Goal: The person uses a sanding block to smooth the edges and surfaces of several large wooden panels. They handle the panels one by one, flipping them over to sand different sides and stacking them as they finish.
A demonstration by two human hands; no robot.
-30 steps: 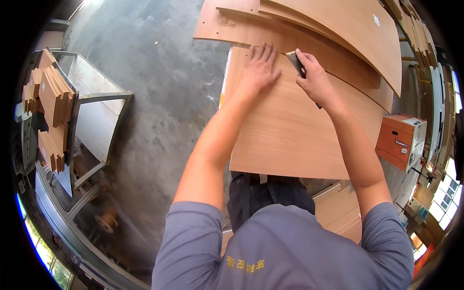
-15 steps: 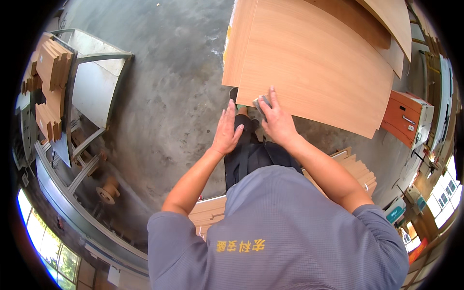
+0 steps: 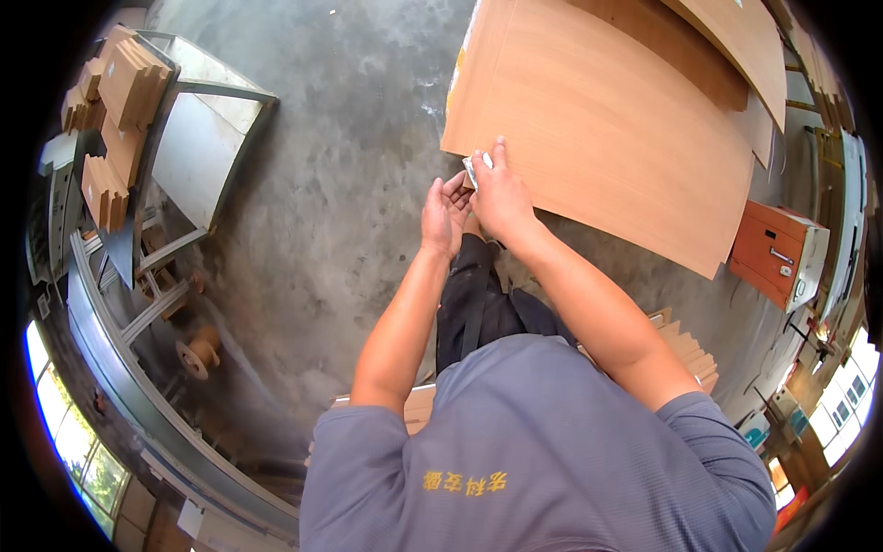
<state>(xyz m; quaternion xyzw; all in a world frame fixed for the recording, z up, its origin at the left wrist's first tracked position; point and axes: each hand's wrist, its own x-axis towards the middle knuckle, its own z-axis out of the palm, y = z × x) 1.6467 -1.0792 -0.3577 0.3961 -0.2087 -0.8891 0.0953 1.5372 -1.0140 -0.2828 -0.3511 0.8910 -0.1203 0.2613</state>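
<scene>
A large light-brown wood-grain panel [image 3: 625,166] lies in front of me, on top of other boards. At its near left corner my right hand [image 3: 504,198] is closed around a small whitish block [image 3: 473,171], with a finger reaching over the panel's surface. Just left of it, below the corner, my left hand [image 3: 445,219] has its palm turned up and its fingers stretched, a little curled. Nothing shows in that palm. The left fingertips are close to the right hand; whether they touch the panel's edge I cannot tell.
More boards [image 3: 727,46] lie at the far right. An orange cabinet [image 3: 763,244] stands right of the panel. At left are a metal frame [image 3: 198,156], stacked brown pieces [image 3: 129,83] and a spool [image 3: 198,352]. Stacked boards [image 3: 692,354] sit beside my body.
My right hand has moved left along the near edge to the corner with the block. The left hand has turned palm up and come close to it. The view has shifted slightly.
</scene>
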